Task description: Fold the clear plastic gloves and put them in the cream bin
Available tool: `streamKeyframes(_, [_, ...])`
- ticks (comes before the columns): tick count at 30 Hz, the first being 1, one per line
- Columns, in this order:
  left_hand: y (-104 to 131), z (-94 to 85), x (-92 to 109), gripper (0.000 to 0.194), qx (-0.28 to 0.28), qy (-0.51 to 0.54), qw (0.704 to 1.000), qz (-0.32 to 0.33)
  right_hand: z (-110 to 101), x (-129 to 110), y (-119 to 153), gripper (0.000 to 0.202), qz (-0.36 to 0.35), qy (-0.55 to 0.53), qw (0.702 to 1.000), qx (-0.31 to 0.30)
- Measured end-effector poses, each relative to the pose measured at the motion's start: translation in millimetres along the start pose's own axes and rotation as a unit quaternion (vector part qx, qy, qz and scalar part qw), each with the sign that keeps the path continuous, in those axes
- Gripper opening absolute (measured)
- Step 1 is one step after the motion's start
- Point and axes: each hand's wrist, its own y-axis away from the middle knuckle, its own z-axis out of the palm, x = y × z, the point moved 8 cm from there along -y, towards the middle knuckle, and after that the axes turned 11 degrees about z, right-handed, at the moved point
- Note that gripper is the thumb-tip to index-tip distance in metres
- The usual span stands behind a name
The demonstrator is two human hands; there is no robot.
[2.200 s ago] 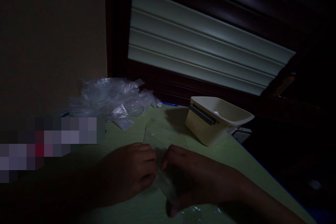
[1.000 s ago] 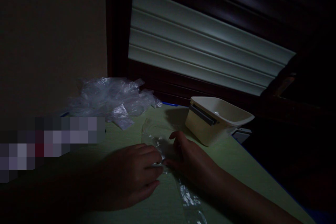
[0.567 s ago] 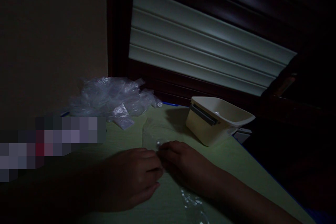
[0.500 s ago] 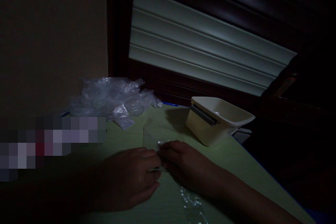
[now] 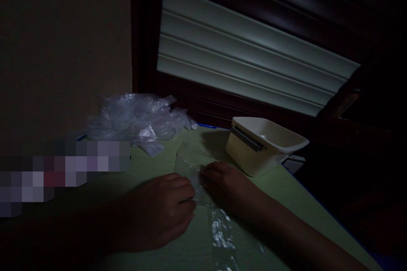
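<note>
A clear plastic bag (image 5: 187, 161) lies flat on the table between my two hands. My left hand (image 5: 162, 211) has its fingers curled in at the bag's left edge; the fingertips are partly hidden. On the bag's right side, my right hand (image 5: 227, 184) keeps its bent fingers together on the film, the thumb out of sight. Another strip of shiny clear plastic (image 5: 222, 233) runs from below my right hand toward the near edge of the view.
A heap of crumpled clear plastic bags (image 5: 136, 118) lies at the back left of the pale green table (image 5: 178, 258). To the right stands a cream plastic bin (image 5: 243, 150) with a dark handle. A pixelated patch covers the left side. The room is dim.
My right hand has moved slightly up and right across the bag, away from my left hand, and more film shows between them. The near plastic strip has shifted left.
</note>
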Motion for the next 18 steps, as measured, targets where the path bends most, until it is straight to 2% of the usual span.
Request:
streamKeyframes(5, [0, -0.4, 3, 0.015, 0.012, 0.008, 1.000, 0.011, 1, -8, 1, 0.024, -0.010, -0.027, 0.999, 0.017])
streamKeyframes(12, [1, 3.1, 4, 0.017, 0.001, 0.016, 1.000, 0.022, -15, 4, 1, 0.017, -0.006, -0.182, 0.983, -0.004])
streamKeyframes(14, [0, 1.0, 5, 0.017, 0.006, 0.011, 1.000, 0.029, -21, 6, 3, 0.011, -0.011, -0.222, 0.974, -0.032])
streamKeyframes(18, [-2, -0.1, 7, 0.018, -0.006, -0.005, 0.999, 0.038, -23, 4, 9, 0.005, 0.000, -0.250, 0.959, -0.133])
